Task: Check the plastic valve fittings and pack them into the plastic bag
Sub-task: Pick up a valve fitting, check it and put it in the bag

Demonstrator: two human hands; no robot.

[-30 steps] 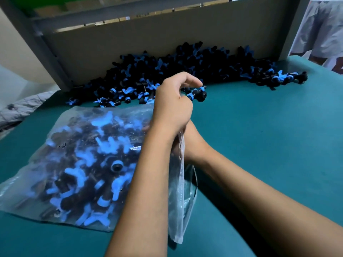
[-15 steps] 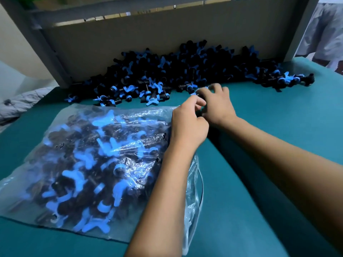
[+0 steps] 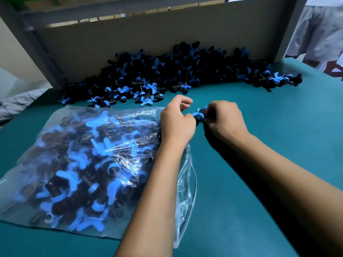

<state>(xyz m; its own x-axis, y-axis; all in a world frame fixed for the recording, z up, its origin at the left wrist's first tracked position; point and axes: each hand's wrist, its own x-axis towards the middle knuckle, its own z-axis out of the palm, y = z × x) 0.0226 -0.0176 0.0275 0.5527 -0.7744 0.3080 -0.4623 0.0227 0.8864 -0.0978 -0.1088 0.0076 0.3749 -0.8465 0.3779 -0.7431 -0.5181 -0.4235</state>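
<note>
My two hands meeting above the teal tabletop (image 3: 259, 127), left hand (image 3: 177, 121) and right hand (image 3: 224, 120) both gripping one black-and-blue valve fitting (image 3: 199, 115) between them, just beside one filled plastic bag (image 3: 55, 145) — loose fittings pile (image 3: 167, 71) behind, too many to count.

Both hands have drawn back from the pile; right hand (image 3: 223, 120) and left hand (image 3: 177, 119) now grip 1 fitting (image 3: 199, 115) between them

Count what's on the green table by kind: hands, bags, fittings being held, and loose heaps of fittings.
Hands: 2, left hand and right hand
Plastic bags: 1, the plastic bag, part filled
Held valve fitting: 1
Loose heaps: 1, the pile of fittings, too many to count
Total: 5
</note>
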